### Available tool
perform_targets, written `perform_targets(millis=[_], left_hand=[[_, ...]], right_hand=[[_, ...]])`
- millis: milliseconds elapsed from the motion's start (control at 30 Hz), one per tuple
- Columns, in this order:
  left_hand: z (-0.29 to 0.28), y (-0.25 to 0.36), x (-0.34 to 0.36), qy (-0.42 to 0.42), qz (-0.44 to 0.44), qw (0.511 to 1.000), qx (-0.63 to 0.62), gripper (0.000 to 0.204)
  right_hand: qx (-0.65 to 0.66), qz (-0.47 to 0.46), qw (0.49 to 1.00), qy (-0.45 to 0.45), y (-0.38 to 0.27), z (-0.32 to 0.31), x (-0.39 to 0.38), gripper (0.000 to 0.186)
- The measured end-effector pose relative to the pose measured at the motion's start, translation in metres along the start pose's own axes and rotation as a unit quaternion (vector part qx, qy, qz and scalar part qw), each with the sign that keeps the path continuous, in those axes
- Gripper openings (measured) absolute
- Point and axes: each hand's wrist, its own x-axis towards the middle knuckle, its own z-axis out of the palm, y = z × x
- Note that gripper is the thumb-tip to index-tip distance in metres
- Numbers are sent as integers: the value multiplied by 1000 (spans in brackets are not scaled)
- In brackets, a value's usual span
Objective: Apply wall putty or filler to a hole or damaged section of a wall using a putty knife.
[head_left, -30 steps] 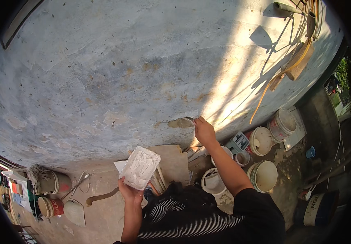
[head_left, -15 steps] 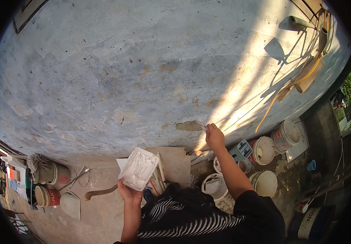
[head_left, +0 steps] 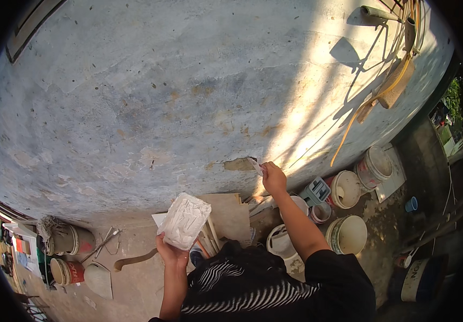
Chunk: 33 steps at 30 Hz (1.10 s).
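Note:
My left hand (head_left: 171, 251) grips a shallow rectangular tray (head_left: 208, 207) from below, at its near edge. White putty (head_left: 186, 221) with rough ridges is spread over the tray. Farther right, my right hand (head_left: 274, 179) is closed around a small whitish putty knife (head_left: 256, 166), its handle hidden in the fingers. The blade is at the right end of a bare brownish-grey patch (head_left: 238, 164) in the worn bluish-white wall (head_left: 188, 123). Whether the blade presses on the surface I cannot tell.
Several buckets (head_left: 347, 234) stand on the floor at right, near a grey-blue plastic container (head_left: 315, 191). A yellow hose (head_left: 344, 140) and tools hang on the wall above. More buckets (head_left: 68, 271) and a curved wooden handle (head_left: 135, 261) are at left.
My right hand has turned and shifted slightly left, bringing the putty knife over the patch's right end. The view has swung a little to the right. My left hand still holds the tray.

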Motion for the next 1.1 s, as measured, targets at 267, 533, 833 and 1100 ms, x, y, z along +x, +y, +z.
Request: perform_targets(millis=[267, 533, 833, 1100], left_hand=[[-2, -2, -4, 12, -5, 1000, 4, 79], [-2, -3, -9, 11, -4, 1000, 3, 78], [-13, -2, -12, 18, 1, 1000, -2, 77], [-9, -4, -15, 34, 1, 999, 2, 78]], right_hand=[[6, 29, 999, -18, 0, 9, -5, 16], [80, 172, 982, 3, 5, 33, -12, 16], [85, 202, 975, -26, 13, 38, -12, 16], [511, 363, 779, -25, 53, 84, -21, 19]])
